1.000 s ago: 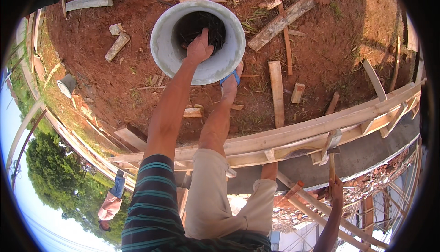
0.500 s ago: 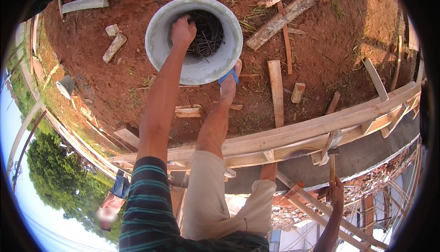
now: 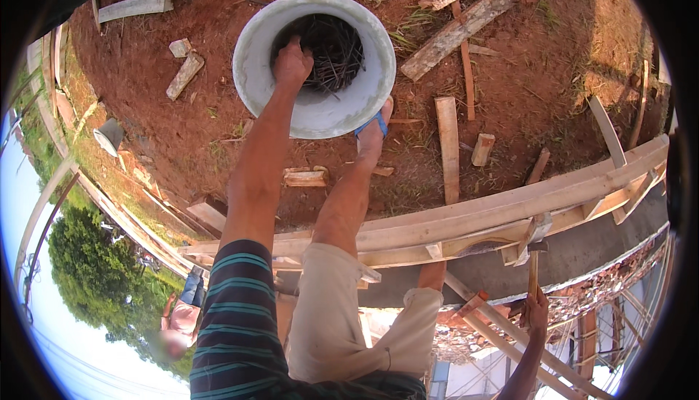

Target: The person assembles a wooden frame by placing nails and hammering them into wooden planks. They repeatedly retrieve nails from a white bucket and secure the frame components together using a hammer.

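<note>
A whitish plastic bucket [image 3: 371, 101] stands on the red soil, with many dark nails [image 3: 336, 58] lying inside it. My left hand [image 3: 293, 64] reaches down into the bucket at the left side of the nails. Its fingers are curled; the fingertips fade into the shadow, so what they hold cannot be made out. At the lower right, my right hand [image 3: 536, 313] is wrapped round the wooden handle of a hammer [image 3: 534, 272]. The hammer's head is up against the timber formwork [image 3: 466, 219]. My foot in a blue sandal [image 3: 373, 125] is beside the bucket.
Grey concrete [image 3: 480, 272] runs along the near side of the formwork. Loose boards [image 3: 447, 149] and wood offcuts [image 3: 185, 76] lie scattered over the soil. A second bucket [image 3: 109, 136] lies tipped at the left. Another person [image 3: 183, 316] stands farther off at the lower left.
The view has shifted slightly, so the bucket sits a little farther right. My left hand has moved slightly among the nails. My right hand stays on the hammer.
</note>
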A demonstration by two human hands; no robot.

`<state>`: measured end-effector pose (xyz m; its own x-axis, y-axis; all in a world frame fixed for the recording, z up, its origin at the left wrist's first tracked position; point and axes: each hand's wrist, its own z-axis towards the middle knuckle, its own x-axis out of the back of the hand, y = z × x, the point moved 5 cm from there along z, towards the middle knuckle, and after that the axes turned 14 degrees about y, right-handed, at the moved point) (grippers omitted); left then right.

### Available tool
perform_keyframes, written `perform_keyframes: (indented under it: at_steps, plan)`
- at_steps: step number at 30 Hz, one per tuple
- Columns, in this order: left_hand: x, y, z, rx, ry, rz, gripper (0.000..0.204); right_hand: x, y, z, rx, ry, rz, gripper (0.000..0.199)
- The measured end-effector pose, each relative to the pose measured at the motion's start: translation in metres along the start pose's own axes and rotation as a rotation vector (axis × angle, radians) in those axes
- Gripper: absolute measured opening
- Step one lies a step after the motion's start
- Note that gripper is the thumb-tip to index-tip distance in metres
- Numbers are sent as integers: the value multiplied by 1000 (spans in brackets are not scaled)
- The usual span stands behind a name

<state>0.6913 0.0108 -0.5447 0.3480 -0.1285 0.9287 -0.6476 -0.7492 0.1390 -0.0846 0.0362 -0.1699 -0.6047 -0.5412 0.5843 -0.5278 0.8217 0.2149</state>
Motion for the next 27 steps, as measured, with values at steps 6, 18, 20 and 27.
perform_keyframes:
  at_steps: [6, 18, 20, 27]
  plan:
    - [-4, 13, -27, -87, -51, -49, 38, -5, -13, -4, -9, -8, -35, 44]
    - [23, -2, -54, 149, 89, -300, 38, -6, -5, -7, 8, 26, 14, 43]
    - [12, -11, -28, 414, 64, -599, 39, -7, -8, -10, 9, 15, 4, 43]
    - [-22, -2, 29, 27, 681, -214, 19, -10, -21, -10, 12, 57, -31, 42]
